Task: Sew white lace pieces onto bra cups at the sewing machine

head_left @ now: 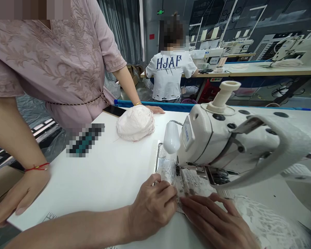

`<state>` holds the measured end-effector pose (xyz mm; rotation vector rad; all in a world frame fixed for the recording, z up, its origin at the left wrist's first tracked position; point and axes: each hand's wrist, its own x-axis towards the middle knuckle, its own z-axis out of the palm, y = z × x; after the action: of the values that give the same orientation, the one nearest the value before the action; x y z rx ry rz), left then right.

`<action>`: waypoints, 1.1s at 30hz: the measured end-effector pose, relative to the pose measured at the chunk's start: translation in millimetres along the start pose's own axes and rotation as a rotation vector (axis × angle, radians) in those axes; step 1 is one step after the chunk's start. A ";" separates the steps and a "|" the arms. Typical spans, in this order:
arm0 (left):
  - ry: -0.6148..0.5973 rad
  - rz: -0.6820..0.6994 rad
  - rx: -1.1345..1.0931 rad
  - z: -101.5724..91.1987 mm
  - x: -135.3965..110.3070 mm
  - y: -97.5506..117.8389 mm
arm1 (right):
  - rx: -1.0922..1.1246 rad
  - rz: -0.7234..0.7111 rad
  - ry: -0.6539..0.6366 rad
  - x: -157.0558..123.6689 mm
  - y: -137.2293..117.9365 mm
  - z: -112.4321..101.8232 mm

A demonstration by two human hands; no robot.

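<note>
White lace fabric [194, 182] lies under the presser foot [178, 169] of a white sewing machine [200, 131] and spreads to the right across the bed. My left hand [155, 204] is closed, its fingers pinching the lace's edge just in front of the foot. A small shiny bit shows between thumb and finger, too little to identify. Flat on the lace, to the right of the left hand, rests my right hand [215, 218] with fingers stretched out. Its fingertips touch the fabric close to the left knuckles.
A bundle of white cloth [135, 123] and a phone [114, 110] lie on the white table [114, 166]. One person [75, 76] leans on the table at left, both hands on it. Another person [168, 74] sits behind, near more sewing machines [209, 57].
</note>
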<state>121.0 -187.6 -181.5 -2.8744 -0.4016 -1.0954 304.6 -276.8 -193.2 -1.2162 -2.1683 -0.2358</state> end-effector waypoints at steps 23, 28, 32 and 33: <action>0.013 -0.037 0.116 11.7 18.8 -13.6 | -0.473 -0.150 -0.127 21.3 18.6 -11.2; 0.002 -0.011 0.175 8.8 16.4 -11.5 | -0.525 -0.198 -0.142 22.2 19.1 -10.7; -0.013 -0.016 0.158 6.8 13.5 -11.0 | -0.550 -0.227 -0.163 20.9 19.6 -11.5; -0.014 -0.017 0.153 6.7 12.8 -10.9 | -0.546 -0.226 -0.156 20.0 19.9 -11.5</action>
<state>131.8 -173.4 -178.7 -2.7514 -0.4890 -1.0006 318.4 -256.7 -175.0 -1.2995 -2.4684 -0.9042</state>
